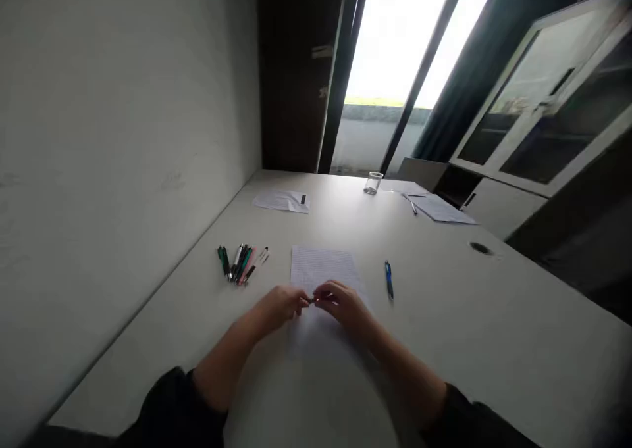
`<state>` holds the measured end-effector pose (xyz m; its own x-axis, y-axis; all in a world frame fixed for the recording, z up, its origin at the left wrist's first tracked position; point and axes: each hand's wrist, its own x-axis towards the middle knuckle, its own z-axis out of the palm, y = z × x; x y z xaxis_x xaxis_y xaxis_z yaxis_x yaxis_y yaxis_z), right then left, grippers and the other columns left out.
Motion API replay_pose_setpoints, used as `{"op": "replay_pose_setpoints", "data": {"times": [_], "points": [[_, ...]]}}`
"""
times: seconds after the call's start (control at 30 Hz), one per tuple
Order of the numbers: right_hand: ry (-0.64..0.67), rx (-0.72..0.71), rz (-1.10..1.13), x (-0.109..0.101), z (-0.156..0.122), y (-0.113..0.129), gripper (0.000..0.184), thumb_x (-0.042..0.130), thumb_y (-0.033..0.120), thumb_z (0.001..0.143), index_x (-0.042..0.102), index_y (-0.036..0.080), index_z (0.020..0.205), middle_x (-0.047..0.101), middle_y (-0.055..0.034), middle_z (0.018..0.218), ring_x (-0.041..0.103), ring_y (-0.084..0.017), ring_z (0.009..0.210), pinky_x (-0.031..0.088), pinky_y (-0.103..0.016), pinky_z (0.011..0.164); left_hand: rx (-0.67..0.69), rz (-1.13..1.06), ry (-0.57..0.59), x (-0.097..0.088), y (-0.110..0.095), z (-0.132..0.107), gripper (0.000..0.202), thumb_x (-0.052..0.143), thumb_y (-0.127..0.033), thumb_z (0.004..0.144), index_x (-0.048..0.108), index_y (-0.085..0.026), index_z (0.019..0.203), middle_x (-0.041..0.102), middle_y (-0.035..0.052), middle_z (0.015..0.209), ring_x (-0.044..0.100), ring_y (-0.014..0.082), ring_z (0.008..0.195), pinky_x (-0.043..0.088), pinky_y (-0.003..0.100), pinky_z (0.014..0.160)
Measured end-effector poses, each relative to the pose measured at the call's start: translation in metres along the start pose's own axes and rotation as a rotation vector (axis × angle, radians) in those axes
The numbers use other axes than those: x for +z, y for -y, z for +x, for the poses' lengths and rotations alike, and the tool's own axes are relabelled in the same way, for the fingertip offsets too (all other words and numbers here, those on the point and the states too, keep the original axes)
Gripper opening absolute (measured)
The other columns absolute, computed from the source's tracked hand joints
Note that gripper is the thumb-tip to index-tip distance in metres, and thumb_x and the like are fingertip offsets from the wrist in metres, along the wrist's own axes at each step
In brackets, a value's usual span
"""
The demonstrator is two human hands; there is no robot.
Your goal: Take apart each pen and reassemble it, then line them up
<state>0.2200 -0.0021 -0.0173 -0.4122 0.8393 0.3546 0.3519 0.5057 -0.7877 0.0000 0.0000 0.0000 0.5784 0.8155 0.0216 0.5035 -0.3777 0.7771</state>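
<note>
A ruled sheet of paper (323,264) lies on the table in front of me. Over it, both hands meet on a slim pen (311,300), of which only a short dark and reddish stretch shows between the fingers. My left hand (282,305) is closed around its left end. From the other side, my right hand (342,305) pinches the right end between thumb and fingers. Most of the pen is hidden by the fingers. To the right of the paper lies a blue pen (389,280), apart from my right hand.
Several pens (243,264) lie in a group at the left. Farther back on the white table (434,343) are a crumpled sheet (279,200), a clear glass (373,183), a stack of papers (442,209) and another pen (411,204). A wall (123,172) borders the left edge.
</note>
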Motion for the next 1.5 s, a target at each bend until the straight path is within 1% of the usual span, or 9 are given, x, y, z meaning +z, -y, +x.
{"op": "replay_pose_setpoints", "data": {"times": [0.13,0.3,0.57,0.67,0.8,1.0,1.17,1.3,1.5], "points": [[0.007,0.046,0.011,0.001,0.0,0.002,0.019,0.065,0.035,0.084,0.068,0.02,0.096,0.064,-0.0041,0.091,0.065,-0.015,0.079,0.056,-0.026,0.071,-0.023,-0.008,-0.019,0.002,0.0,0.001,0.018,0.052,-0.026,0.088,0.067,-0.017,0.091,0.065,-0.001,0.067,0.055,0.0093,0.054,0.043,0.019,0.057],[0.064,0.11,-0.038,-0.002,0.001,0.012,0.015,0.061,0.031,0.088,0.071,0.019,0.09,0.067,-0.0016,0.075,0.062,-0.012,0.061,0.052,-0.025,0.062,-0.018,-0.022,-0.035,0.001,-0.004,0.0,0.017,0.054,-0.028,0.087,0.066,-0.017,0.09,0.066,-0.0007,0.069,0.058,0.0105,0.057,0.044,0.019,0.056],[-0.037,0.07,-0.09,-0.007,0.002,0.006,0.009,0.067,0.028,0.083,0.071,0.02,0.086,0.069,-0.0027,0.084,0.063,-0.015,0.074,0.05,-0.026,0.069,0.003,-0.006,-0.07,0.002,0.001,0.0,0.02,0.053,-0.026,0.09,0.066,-0.019,0.104,0.067,-0.0008,0.073,0.058,0.0095,0.057,0.046,0.019,0.06],[-0.057,0.105,-0.098,-0.008,0.002,0.002,0.007,0.069,0.026,0.082,0.07,0.021,0.087,0.069,-0.0015,0.084,0.064,-0.015,0.076,0.05,-0.026,0.071,0.041,0.034,-0.084,0.002,0.002,-0.001,0.026,0.054,-0.024,0.09,0.065,-0.022,0.114,0.069,-0.0001,0.083,0.058,0.0086,0.059,0.047,0.02,0.064],[-0.087,0.104,-0.13,-0.009,0.002,-0.001,0.005,0.066,0.024,0.085,0.069,0.021,0.087,0.068,-0.0013,0.083,0.064,-0.015,0.075,0.05,-0.026,0.071,0.112,0.116,-0.112,-0.001,-0.001,-0.002,0.026,0.054,-0.019,0.09,0.067,-0.024,0.113,0.07,0.0021,0.098,0.059,0.0086,0.062,0.048,0.021,0.069],[-0.002,-0.08,-0.363,-0.004,0.004,-0.001,0.009,0.06,0.019,0.091,0.069,0.021,0.092,0.066,-0.0043,0.091,0.062,-0.017,0.081,0.05,-0.029,0.077,0.096,0.24,-0.269,-0.009,0.002,-0.002,0.026,0.053,-0.018,0.091,0.066,-0.025,0.111,0.07,0.0042,0.101,0.065,0.0157,0.082,0.049,0.025,0.076],[0.136,-0.246,-0.622,0.002,0.005,0.004,0.02,0.052,0.009,0.092,0.069,0.02,0.098,0.063,-0.0072,0.093,0.058,-0.02,0.089,0.05,-0.032,0.08,0.05,0.297,-0.387,-0.011,0.009,0.0,0.023,0.053,-0.017,0.091,0.064,-0.023,0.11,0.07,0.0053,0.099,0.065,0.0169,0.083,0.049,0.027,0.077],[0.204,-0.286,-0.706,0.003,0.004,0.006,0.028,0.049,0.005,0.091,0.068,0.02,0.107,0.063,-0.0088,0.098,0.056,-0.021,0.092,0.052,-0.033,0.08,0.006,0.324,-0.419,-0.01,0.008,0.0,0.015,0.054,-0.018,0.091,0.062,-0.021,0.103,0.07,0.0045,0.09,0.065,0.0169,0.078,0.047,0.025,0.071],[0.111,-0.278,-0.632,0.0,0.004,0.003,0.025,0.054,0.015,0.094,0.064,0.022,0.115,0.066,-0.0091,0.098,0.059,-0.022,0.093,0.053,-0.036,0.081,-0.001,0.284,-0.395,-0.011,0.003,-0.002,0.008,0.057,-0.021,0.09,0.061,-0.021,0.097,0.071,0.0045,0.091,0.067,0.0184,0.082,0.047,0.025,0.072]]}}
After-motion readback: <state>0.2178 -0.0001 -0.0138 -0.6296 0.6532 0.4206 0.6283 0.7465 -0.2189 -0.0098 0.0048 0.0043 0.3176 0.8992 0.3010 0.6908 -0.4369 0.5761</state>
